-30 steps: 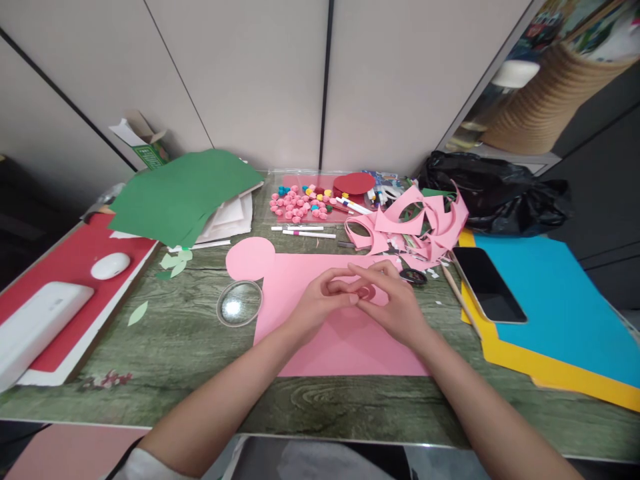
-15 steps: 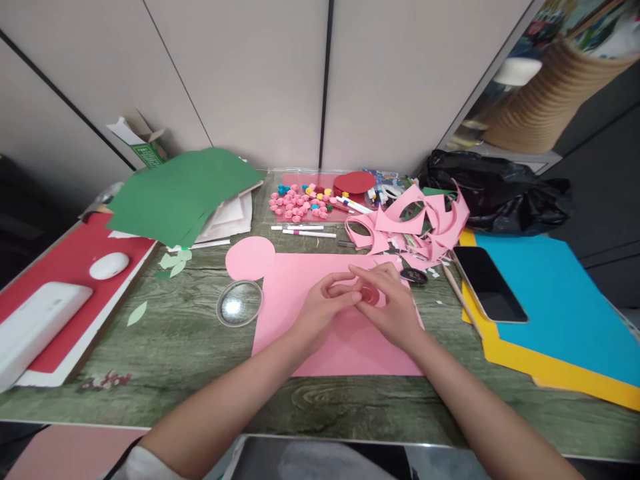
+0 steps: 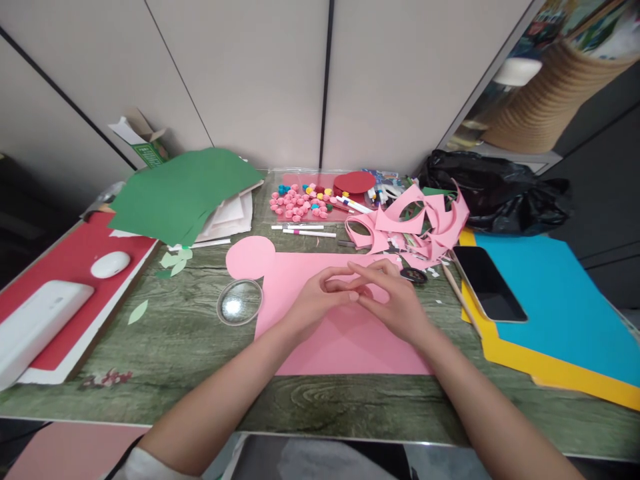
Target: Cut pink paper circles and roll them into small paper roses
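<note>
Clear tray (image 3: 290, 179) at the far edge of the bench (image 3: 175, 347). Holds a heap of small pink, blue and yellow balls (image 3: 300, 203), a red disc (image 3: 354, 182) and a few markers (image 3: 356, 205). Black bag (image 3: 493, 190) at the far right corner, crumpled, contents hidden. Open carton (image 3: 143, 143) off the far left corner, behind the green paper (image 3: 185, 190); inside cannot be told.

Left hand (image 3: 315, 303) and right hand (image 3: 395, 303) meet over the middle of the bench, fingertips pressed together, narrow. Pinch a small pink piece (image 3: 367, 291) between them, only a sliver showing below the fingers. Rest on a large pink sheet (image 3: 345, 347) with a round lobe at its far left corner, the pink piece just above it.

Left of the sheet, just beside its edge: a round glass lens (image 3: 239, 302). Further left, green leaf cutouts (image 3: 175, 263), then a red mat (image 3: 65, 253) at the left edge with a white mouse (image 3: 111, 265) and a white case (image 3: 40, 320) on it. Two pens (image 3: 305, 231) between tray and sheet. Pink scraps (image 3: 420, 220) piled beyond the right hand. Towards the right edge: a wooden stick (image 3: 457, 293), a phone (image 3: 489, 283) face up, a blue sheet (image 3: 560, 300) on a yellow sheet (image 3: 505, 353).
</note>
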`<action>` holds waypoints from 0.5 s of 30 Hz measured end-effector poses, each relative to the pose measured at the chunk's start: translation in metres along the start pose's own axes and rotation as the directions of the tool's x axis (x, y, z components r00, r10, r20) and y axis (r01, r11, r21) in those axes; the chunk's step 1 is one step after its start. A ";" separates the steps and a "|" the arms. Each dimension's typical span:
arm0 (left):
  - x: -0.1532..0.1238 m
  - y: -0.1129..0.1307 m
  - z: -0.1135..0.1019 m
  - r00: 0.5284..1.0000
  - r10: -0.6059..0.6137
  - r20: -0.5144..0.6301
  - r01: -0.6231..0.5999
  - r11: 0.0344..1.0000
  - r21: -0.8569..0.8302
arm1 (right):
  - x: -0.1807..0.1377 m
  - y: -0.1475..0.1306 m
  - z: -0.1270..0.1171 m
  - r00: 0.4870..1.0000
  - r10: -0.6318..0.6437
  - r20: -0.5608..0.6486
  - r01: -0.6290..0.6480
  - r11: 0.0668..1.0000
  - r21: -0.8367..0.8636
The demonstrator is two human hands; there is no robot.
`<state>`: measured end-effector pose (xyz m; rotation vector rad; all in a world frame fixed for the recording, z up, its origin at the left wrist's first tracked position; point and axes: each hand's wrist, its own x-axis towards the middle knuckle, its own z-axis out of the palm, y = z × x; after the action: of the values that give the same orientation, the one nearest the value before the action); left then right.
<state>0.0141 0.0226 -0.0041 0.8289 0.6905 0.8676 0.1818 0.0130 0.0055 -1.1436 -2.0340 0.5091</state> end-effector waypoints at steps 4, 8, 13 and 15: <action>0.000 -0.008 0.005 0.997 -0.046 -0.064 0.035 0.986 -0.164 | 0.000 -0.002 0.004 0.996 -0.003 -0.087 0.003 1.000 -0.005; -0.001 -0.014 0.009 0.994 -0.070 -0.086 0.042 0.956 -0.290 | -0.002 -0.005 0.010 0.990 -0.014 -0.140 0.008 0.999 -0.040; -0.003 -0.018 0.013 0.996 -0.055 -0.066 0.031 0.946 -0.322 | -0.005 -0.004 0.018 0.979 -0.033 -0.203 0.008 0.992 -0.122; -0.003 -0.018 0.014 0.996 -0.046 -0.081 0.017 0.947 -0.320 | -0.006 -0.004 0.019 0.976 -0.028 -0.215 -0.003 0.989 -0.145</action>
<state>0.0305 0.0078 -0.0117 0.4908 0.6165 0.9606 0.1671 0.0058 -0.0070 -1.2151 -1.9106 0.2214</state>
